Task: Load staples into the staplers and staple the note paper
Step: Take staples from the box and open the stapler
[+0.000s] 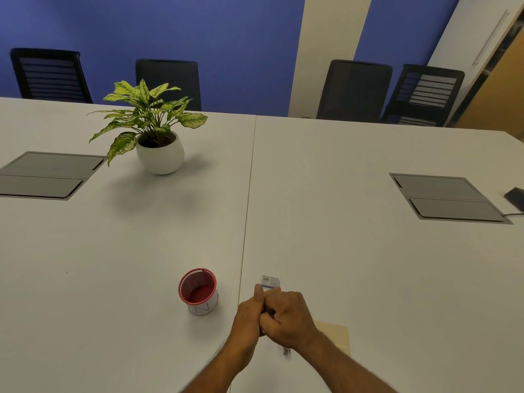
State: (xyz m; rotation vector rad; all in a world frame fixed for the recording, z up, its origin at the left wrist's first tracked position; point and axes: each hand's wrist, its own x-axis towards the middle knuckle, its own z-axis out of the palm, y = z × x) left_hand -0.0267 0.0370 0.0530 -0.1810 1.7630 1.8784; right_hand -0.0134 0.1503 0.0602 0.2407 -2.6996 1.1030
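My left hand (248,313) and my right hand (289,316) are pressed together low in the middle of the white table (354,251). Both are closed around a small item that is almost fully hidden. Only a grey sliver shows under them, which looks like a stapler (262,332). A small staple box (270,281) with a barcode label sits right at my fingertips, and I cannot tell whether they touch it. Cream note paper (338,334) lies under my right forearm. A metal stapler part (287,350) pokes out below my right wrist.
A red mesh cup (198,290) stands just left of my hands. A potted plant (154,131) is at the far left. Grey cable hatches (48,174) (448,198) are set into the table on both sides. A dark device (516,197) lies at the right edge, and black chairs (354,89) line the far side.
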